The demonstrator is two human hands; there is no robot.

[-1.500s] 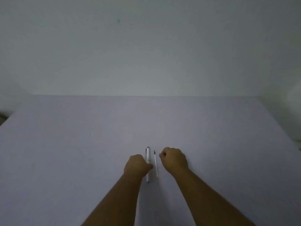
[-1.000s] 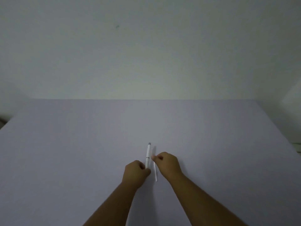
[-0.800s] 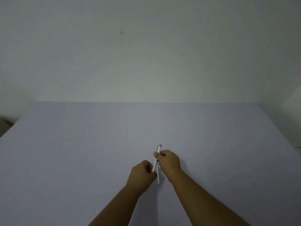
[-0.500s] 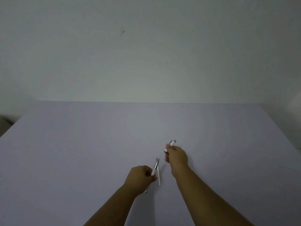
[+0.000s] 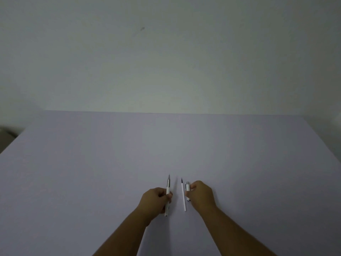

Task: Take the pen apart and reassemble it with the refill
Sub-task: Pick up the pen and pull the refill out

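Note:
My left hand (image 5: pixel 156 201) grips the front half of a white pen (image 5: pixel 168 189), silver tip pointing away from me, its rear end sticking out below my fist. My right hand (image 5: pixel 200 194) holds the pen's short white rear half (image 5: pixel 187 189) low at the table surface. Between the two hands a thin white refill (image 5: pixel 183 195) with a dark tip lies loose on the pale lilac table (image 5: pixel 92 172), pointing away from me.
The table's far edge meets a plain pale wall (image 5: pixel 166 61). A dark blurred object (image 5: pixel 7 133) shows beyond the table's left edge.
The whole pen was lifted by both hands and pulled into two halves. My right hand carried the rear half to the right and down to the table; the left keeps the front half.

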